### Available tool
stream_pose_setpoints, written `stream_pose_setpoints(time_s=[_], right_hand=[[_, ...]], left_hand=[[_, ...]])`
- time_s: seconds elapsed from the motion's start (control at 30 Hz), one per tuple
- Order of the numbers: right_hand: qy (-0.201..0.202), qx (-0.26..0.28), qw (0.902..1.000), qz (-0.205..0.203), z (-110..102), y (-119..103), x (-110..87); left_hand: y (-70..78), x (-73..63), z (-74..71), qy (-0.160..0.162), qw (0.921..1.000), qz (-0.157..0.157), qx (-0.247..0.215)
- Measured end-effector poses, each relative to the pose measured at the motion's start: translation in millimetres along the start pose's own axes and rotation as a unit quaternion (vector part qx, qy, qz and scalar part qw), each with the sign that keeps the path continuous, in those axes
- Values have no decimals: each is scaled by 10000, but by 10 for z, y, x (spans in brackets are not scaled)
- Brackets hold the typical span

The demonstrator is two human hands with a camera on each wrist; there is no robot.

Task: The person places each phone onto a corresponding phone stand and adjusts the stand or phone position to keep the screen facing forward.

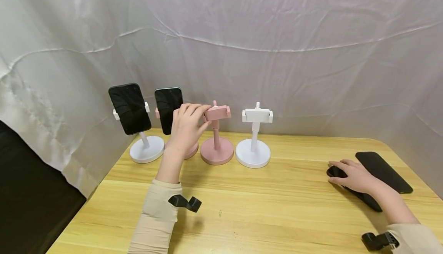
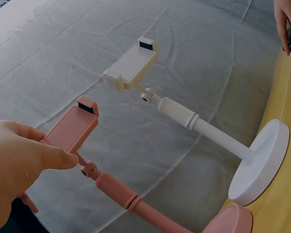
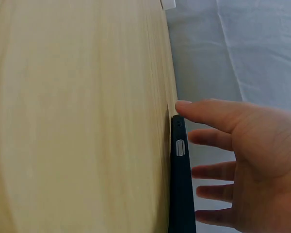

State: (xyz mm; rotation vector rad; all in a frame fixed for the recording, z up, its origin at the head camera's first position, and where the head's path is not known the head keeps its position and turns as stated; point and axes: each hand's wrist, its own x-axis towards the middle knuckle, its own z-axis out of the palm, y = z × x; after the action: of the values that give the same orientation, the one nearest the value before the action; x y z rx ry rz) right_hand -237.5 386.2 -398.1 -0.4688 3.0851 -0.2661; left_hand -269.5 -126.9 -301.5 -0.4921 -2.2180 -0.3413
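My left hand (image 1: 185,129) pinches the left end of the clamp on a pink phone stand (image 1: 217,156). In the left wrist view, thumb and fingers are at the edge of its clamp (image 2: 72,128), whose far jaw stands up with a dark pad. No phone sits in this clamp. Over at the right of the table, my right hand (image 1: 358,177) lies over a black phone (image 1: 368,200). The right wrist view has the fingers spread out above the phone (image 3: 182,189), with the thumb tip right at its end.
Just right of the pink stand is a white phone stand (image 1: 253,156) with no phone. To the left, a white stand (image 1: 147,152) and another pink stand (image 1: 191,153) each carry a phone. Another black phone (image 1: 384,172) lies at the far right. A grey curtain (image 1: 294,77) hangs behind the table.
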Motion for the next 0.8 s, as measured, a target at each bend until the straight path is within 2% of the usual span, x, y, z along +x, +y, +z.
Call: stream_pose_setpoints(time_s=[0.8], right_hand=[[-288, -93, 9995, -122, -51, 3, -38]], left_hand=[[10, -2, 7, -31, 10000, -44, 26]])
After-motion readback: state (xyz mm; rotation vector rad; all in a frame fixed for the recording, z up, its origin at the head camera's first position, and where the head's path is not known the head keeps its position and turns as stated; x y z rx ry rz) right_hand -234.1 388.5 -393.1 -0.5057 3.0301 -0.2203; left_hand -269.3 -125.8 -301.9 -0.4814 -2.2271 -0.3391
